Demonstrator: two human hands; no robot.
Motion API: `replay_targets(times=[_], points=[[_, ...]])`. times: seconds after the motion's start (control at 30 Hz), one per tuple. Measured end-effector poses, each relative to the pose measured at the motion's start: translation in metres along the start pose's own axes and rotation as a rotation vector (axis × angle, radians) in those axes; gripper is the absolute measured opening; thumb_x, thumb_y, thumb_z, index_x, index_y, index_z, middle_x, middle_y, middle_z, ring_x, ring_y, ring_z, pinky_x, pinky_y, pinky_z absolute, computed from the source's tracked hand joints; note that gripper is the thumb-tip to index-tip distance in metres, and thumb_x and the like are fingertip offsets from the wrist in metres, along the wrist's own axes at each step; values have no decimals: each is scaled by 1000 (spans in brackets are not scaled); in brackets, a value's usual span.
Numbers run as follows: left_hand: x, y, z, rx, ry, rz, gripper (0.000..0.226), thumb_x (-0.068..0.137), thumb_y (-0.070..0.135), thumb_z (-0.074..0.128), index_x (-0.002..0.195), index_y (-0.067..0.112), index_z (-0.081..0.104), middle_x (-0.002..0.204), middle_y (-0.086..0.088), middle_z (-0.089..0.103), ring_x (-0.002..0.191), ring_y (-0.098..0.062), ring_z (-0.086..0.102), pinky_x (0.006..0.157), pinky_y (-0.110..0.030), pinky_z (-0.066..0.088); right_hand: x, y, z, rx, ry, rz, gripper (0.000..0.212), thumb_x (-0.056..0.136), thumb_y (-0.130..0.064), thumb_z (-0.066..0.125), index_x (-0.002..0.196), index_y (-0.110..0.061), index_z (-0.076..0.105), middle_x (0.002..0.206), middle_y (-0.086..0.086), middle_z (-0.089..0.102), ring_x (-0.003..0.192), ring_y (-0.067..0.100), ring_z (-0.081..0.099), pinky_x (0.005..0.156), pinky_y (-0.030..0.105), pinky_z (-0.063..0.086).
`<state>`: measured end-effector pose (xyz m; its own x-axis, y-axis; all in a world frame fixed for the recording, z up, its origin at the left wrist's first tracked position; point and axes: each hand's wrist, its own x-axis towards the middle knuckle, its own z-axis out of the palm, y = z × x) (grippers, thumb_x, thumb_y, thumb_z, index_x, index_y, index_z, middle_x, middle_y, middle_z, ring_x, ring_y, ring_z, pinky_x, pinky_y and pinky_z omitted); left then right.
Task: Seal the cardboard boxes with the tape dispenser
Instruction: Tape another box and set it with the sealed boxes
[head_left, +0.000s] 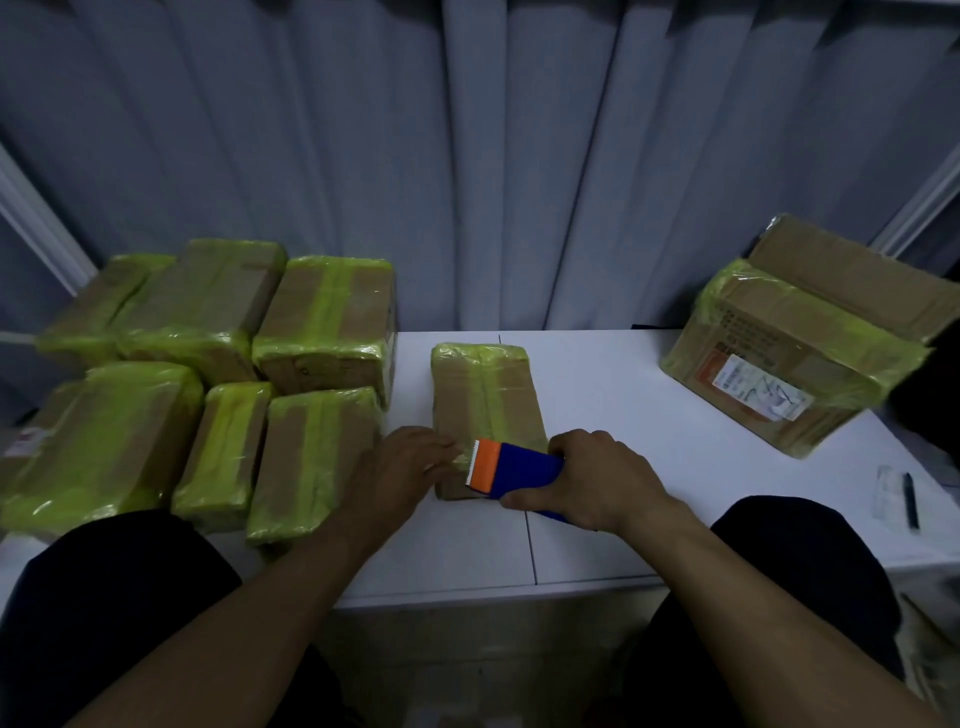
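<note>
At frame centre, the right grip (597, 480) is curling round the tape dispenser (519, 470) on the small cardboard box (485, 400). The left grip (410, 467) is pressing flat-fingered on that box. The white counter (623, 405) is standing before grey curtains (467, 156).

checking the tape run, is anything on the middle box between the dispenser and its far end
Nothing visible does. Beyond the tape dispenser, the top of the middle box carries only green tape. The left hand rests on the near end, left of the orange blade, not ahead of it; the right hand grips the dispenser.
</note>
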<state>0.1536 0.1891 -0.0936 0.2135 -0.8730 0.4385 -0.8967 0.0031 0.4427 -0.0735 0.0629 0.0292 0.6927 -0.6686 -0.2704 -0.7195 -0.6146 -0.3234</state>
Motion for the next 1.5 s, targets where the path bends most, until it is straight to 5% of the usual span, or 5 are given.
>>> replay_targets(times=[0.63, 0.77, 0.97, 1.1, 1.5], points=[[-23, 24, -13, -58, -101, -110, 37, 99, 16, 60, 129, 36, 60, 128, 18, 59, 113, 3, 57, 103, -36, 49, -24, 7, -1, -207, 18, 85, 81, 67, -89, 63, 115, -24, 64, 106, -5, 71, 86, 14, 68, 74, 28, 57], [-23, 35, -8, 67, -107, 65, 50, 90, 17, 69, 137, 30, 57, 150, 6, 48, 146, -24, 33, 116, -44, 32, -22, 10, -2, -187, 14, 95, 80, 65, -91, 63, 111, -25, 64, 102, -7, 70, 82, 13, 66, 71, 27, 55], [-18, 46, -6, 45, -108, 81, 40, 78, 12, 78, 117, 11, 72, 116, -7, 72, 109, -29, 67, 90, -51, 56, -23, 11, 1, -172, 9, 95, 81, 66, -90, 63, 116, -26, 63, 108, -6, 71, 88, 14, 68, 79, 31, 59], [-13, 45, -8, 59, -43, 147, 52, 58, -9, 88, 106, 6, 77, 107, -9, 75, 96, -31, 71, 87, -42, 53, -25, 11, 0, -135, 1, 95, 82, 68, -88, 64, 119, -25, 62, 110, -6, 71, 90, 14, 69, 78, 30, 59], [-16, 15, -9, -65, -83, 55, 34, 95, 36, 54, 111, 14, 75, 118, 1, 70, 113, -9, 57, 107, -9, 31, -38, 24, -20, -99, 26, 139, 78, 61, -88, 71, 109, -27, 62, 103, -8, 71, 85, 11, 68, 72, 27, 58]])
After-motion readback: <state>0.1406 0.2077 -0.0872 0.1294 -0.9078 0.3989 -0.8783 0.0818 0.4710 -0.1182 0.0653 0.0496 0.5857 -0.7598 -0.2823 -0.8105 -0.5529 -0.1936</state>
